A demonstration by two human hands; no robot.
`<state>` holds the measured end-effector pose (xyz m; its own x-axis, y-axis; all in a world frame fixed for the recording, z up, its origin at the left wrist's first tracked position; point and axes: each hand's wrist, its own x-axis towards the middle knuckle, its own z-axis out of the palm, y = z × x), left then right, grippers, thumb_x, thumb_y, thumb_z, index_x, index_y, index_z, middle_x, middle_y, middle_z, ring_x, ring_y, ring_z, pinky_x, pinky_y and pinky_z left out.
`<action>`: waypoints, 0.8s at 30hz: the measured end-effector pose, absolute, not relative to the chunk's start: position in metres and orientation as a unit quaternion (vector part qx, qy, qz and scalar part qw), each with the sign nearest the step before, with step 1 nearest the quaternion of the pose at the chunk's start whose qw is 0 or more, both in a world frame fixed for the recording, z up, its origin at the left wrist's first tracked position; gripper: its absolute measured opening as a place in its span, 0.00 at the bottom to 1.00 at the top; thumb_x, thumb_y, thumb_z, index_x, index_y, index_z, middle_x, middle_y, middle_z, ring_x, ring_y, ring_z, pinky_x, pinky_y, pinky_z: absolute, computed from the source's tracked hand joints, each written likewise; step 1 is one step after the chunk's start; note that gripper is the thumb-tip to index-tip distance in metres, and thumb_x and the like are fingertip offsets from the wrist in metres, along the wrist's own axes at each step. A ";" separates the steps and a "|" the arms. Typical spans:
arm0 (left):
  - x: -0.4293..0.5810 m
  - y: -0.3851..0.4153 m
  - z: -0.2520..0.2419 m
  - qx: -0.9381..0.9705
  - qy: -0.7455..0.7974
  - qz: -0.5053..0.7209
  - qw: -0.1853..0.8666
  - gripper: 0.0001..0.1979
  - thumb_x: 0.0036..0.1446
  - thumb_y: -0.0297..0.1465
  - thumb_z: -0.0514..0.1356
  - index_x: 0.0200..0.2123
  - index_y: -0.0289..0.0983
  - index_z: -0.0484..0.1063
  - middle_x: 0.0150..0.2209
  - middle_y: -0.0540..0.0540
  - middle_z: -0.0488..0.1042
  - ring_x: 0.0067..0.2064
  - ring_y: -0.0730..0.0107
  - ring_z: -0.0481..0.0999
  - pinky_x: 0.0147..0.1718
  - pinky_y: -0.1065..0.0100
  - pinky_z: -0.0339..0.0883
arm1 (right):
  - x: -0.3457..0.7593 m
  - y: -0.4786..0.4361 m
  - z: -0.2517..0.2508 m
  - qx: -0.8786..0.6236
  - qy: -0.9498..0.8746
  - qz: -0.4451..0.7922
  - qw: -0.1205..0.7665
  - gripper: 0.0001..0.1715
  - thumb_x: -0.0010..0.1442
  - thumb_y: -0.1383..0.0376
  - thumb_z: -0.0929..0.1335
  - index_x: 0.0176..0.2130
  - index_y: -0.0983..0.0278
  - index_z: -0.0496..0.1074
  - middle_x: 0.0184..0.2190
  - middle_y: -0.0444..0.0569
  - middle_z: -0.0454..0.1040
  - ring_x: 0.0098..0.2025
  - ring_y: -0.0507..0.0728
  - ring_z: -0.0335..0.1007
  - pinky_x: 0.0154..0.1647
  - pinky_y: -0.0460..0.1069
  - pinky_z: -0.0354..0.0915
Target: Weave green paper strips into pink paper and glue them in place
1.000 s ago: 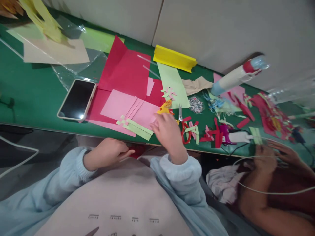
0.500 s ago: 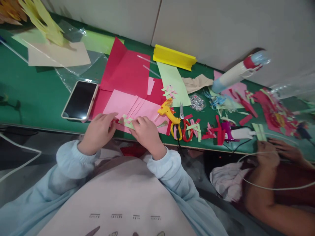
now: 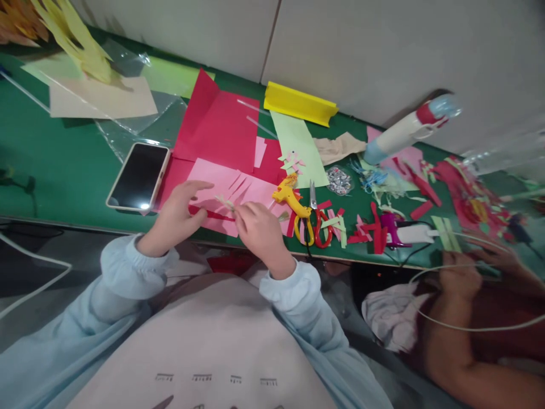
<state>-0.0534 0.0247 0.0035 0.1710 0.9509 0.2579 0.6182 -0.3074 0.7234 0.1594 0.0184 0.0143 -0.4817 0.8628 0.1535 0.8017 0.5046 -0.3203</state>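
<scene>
Between the fingertips of my right hand (image 3: pixel 260 228) is a small pale green paper piece (image 3: pixel 225 202), seen nearly edge-on; its exact shape is hard to make out. To the left, my left hand (image 3: pixel 176 217) is open, thumb and fingers apart, with nothing in it. Both hands are over pink paper (image 3: pixel 208 177), which has several narrow pink strips lying on it. Under that lies red paper (image 3: pixel 232 125). Just right of my right hand are a yellow hand tool (image 3: pixel 293 199) and red-handled scissors (image 3: pixel 322 227).
A phone (image 3: pixel 139 176) lies left of the paper. Behind stand a yellow folded strip (image 3: pixel 300 103) and a bottle (image 3: pixel 411 130). Rightward are a bag of small beads (image 3: pixel 339 180), paper scraps (image 3: pixel 374 230) and a purple-and-white device (image 3: pixel 404 232). Another person's hands (image 3: pixel 462 275) work at the far right.
My left hand has lifted away from the green paper piece and its fingers have spread. My right hand keeps the piece, now tipped up nearly edge-on.
</scene>
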 end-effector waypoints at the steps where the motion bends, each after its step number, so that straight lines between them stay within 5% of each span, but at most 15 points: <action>1: -0.053 0.029 0.007 0.739 0.524 0.348 0.241 0.24 0.56 0.32 0.56 0.57 0.37 0.68 0.57 0.39 0.73 0.60 0.56 0.71 0.58 0.53 0.68 | 0.162 0.021 0.020 -0.494 -0.840 0.132 0.183 0.18 0.70 0.66 0.59 0.42 0.65 0.76 0.39 0.55 0.78 0.44 0.60 0.71 0.45 0.52 0.64; 4: -0.048 0.040 0.023 0.749 0.485 0.341 0.295 0.26 0.60 0.38 0.58 0.60 0.37 0.66 0.62 0.38 0.69 0.65 0.55 0.66 0.65 0.52 0.60 | 0.172 0.026 0.035 -0.502 -0.779 0.249 0.280 0.15 0.68 0.64 0.61 0.39 0.64 0.76 0.37 0.52 0.78 0.40 0.58 0.72 0.40 0.50 0.66; 7: -0.042 0.049 0.041 0.741 0.466 0.329 0.354 0.27 0.59 0.44 0.60 0.58 0.36 0.69 0.59 0.38 0.73 0.63 0.54 0.69 0.62 0.52 0.64 | 0.179 0.029 0.046 -0.489 -0.705 0.387 0.339 0.14 0.66 0.60 0.64 0.38 0.63 0.77 0.35 0.49 0.79 0.36 0.56 0.72 0.37 0.49 0.67; 11: -0.038 0.054 0.061 0.731 0.473 0.282 0.404 0.21 0.58 0.47 0.60 0.44 0.36 0.76 0.42 0.41 0.80 0.44 0.60 0.79 0.43 0.60 0.75 | 0.185 0.028 0.053 -0.469 -0.602 0.531 0.369 0.16 0.60 0.54 0.68 0.36 0.63 0.77 0.32 0.46 0.77 0.33 0.54 0.72 0.33 0.48 0.67; 15: -0.034 0.052 0.081 0.708 0.495 0.233 0.447 0.18 0.58 0.46 0.59 0.33 0.37 0.76 0.27 0.47 0.75 0.28 0.69 0.73 0.25 0.68 0.66 | 0.188 0.024 0.054 -0.459 -0.539 0.598 0.375 0.19 0.57 0.50 0.71 0.36 0.63 0.78 0.30 0.45 0.77 0.31 0.54 0.72 0.30 0.48 0.68; 24: -0.027 0.044 0.101 0.659 0.492 0.196 0.534 0.15 0.53 0.43 0.63 0.34 0.35 0.78 0.32 0.46 0.79 0.33 0.68 0.75 0.30 0.72 0.67 | 0.181 0.025 0.039 -0.443 -0.522 0.602 0.410 0.24 0.46 0.48 0.78 0.37 0.62 0.78 0.35 0.48 0.81 0.39 0.56 0.78 0.42 0.49 0.74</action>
